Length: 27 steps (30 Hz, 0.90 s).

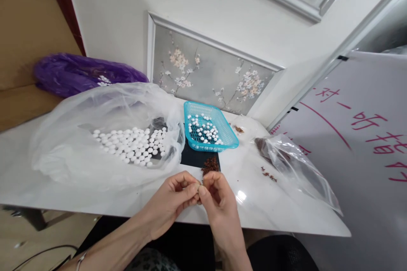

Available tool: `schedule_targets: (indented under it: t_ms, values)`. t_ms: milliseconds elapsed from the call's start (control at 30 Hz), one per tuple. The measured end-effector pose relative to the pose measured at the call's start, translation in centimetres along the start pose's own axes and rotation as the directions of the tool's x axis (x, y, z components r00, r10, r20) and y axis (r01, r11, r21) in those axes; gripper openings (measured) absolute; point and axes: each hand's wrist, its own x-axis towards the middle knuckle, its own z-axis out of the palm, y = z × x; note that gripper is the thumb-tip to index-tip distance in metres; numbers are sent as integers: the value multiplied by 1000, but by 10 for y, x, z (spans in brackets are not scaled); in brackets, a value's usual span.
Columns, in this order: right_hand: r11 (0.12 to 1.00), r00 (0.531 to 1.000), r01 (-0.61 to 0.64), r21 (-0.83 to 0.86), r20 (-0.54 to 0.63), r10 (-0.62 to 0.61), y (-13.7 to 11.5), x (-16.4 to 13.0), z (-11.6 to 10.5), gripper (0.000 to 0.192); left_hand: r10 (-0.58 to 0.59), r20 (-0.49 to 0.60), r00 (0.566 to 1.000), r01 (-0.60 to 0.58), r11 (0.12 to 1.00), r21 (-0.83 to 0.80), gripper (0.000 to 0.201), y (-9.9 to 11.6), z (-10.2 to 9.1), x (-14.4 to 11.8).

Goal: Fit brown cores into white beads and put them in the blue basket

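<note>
Above the near edge of the table, my left hand [178,194] and my right hand [220,204] meet fingertip to fingertip. Both are closed in a pinch around something tiny and pale that the fingers mostly hide. Just beyond my right hand lies a pile of small reddish-brown pieces [210,166], partly on a black mat [194,157]. Behind it stands a turquoise plastic basket [233,137] with many small white balls inside. To the left, a translucent white bag [73,135] lies open, with many similar white balls [130,144] in it.
A purple bag [70,74] rests at the back left beside a cardboard box [28,29]. On the right are a clear plastic bag [295,161] with brown contents and a few loose brown bits [269,175]. A framed flower picture [206,67] and a whiteboard [359,169] stand behind the white table [286,211].
</note>
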Motion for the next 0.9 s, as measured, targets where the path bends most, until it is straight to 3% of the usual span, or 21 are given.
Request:
schedule_targets:
  t_ms: [167,267,467,900]
  values:
    - [998,970,-41,43,241,30,-3,2,-15,25,-18,34,999,20,999,-33,17,2,0,-1]
    - [999,957,9,-45,289,5,-6,1,-19,26,-41,51,998,43,998,-39,20,2,-1,-1]
    - [993,952,56,-106,305,-21,-13,-2,-20,26,-61,56,997,62,998,-23,26,1,-3,-1]
    - [999,960,-6,32,279,-3,-6,-4,-19,22,-47,112,993,43,998,40,28,1,-2,-4]
